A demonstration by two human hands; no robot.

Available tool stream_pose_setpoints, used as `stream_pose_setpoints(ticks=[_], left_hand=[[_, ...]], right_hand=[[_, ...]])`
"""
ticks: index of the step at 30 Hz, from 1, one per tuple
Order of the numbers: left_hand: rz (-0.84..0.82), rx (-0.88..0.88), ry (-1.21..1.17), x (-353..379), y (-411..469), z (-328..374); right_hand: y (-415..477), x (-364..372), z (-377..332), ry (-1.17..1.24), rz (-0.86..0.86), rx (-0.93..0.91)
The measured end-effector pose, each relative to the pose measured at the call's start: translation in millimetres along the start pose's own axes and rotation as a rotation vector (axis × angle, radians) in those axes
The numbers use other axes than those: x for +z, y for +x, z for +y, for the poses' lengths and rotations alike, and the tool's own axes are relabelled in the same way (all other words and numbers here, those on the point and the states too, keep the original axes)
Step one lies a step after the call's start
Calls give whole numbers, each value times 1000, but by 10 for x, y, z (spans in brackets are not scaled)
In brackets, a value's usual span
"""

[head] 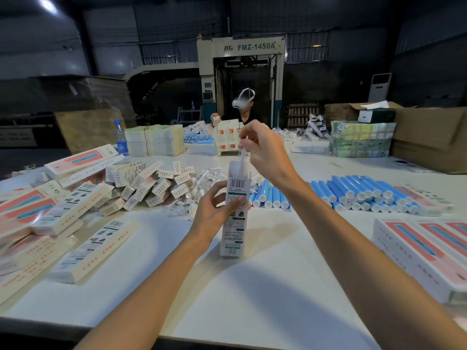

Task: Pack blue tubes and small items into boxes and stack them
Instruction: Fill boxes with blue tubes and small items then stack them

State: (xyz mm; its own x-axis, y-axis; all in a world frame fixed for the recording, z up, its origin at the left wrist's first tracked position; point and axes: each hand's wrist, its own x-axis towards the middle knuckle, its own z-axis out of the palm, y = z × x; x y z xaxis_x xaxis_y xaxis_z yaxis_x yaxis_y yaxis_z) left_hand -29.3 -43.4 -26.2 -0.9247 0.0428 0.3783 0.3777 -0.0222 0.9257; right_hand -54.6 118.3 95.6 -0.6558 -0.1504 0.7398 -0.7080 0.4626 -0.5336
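Observation:
A tall white box (pixel 233 231) stands upright on the white table (pixel 252 286), its top end open. My left hand (pixel 217 210) grips it around the middle. Above the opening, my right hand (pixel 262 147) pinches a small clear plastic item (pixel 242 157) whose lower end reaches into the box. Blue tubes (pixel 353 193) with white caps lie in a row behind and to the right of the box. Small white cartons (pixel 151 183) are heaped at the left, with clear packets (pixel 204 178) beside them.
Long flat boxes (pixel 75 210) pile up along the left edge, and more (pixel 424 246) are stacked at the right. A water bottle (pixel 122 137), stacked packs (pixel 156 140) and cardboard cartons (pixel 429 137) stand farther back. Another person (pixel 242 107) works across the table.

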Motion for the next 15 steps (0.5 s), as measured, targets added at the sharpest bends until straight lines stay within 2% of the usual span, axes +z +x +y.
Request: stream_pose_setpoints(ticks=[2,5,9,15], left_hand=[[-6,6,4,-8,-1,1],[-13,8,0,-9,4,-17],[3,-8,-21,-26,12,-39],[12,-5,-51,-19,12,-28]], right_hand=[[-12,17,-28,13,-117,13],[-45,82,-26,-126,-285,50],[-82,90,5,-244,-295,37],[-235,86,70,-274,-307,-126]])
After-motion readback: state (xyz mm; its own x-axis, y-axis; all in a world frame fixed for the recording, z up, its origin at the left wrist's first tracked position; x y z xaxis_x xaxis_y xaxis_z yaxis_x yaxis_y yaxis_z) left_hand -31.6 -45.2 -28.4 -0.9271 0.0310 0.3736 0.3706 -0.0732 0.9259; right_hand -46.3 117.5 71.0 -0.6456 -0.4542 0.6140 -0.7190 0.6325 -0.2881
